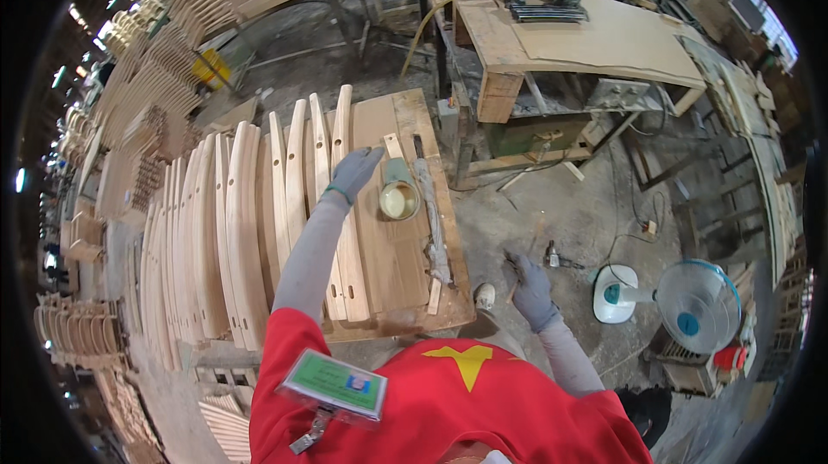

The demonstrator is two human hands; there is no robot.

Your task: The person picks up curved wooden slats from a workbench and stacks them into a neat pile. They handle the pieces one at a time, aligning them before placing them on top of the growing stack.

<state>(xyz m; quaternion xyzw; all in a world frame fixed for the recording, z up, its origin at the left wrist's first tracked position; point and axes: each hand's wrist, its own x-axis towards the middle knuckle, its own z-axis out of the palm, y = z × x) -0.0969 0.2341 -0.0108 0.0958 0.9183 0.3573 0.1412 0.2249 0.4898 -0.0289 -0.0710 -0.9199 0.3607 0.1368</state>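
My left hand (355, 172), in a grey glove, reaches over the tall curved wooden slats (343, 128) on a low table. Its fingers are stretched out to the right, above a brown board, and I cannot tell if they touch the slat under them. Just right of it stands a pale green cup (398, 197) with cream-coloured liquid inside. My right hand (533, 293), also gloved, hangs past the table's right edge above the floor. Its fingers are bent together around a thin, stick-like thing (513, 293), too small to name.
The low table (448, 248) also bears a rolled grey cloth (435, 222). More slats stand in rows leftward. A nail gun (548, 0) lies on the far workbench (604, 41). On the floor at right are a fan (699, 304), an air tool (561, 257) and a cable.
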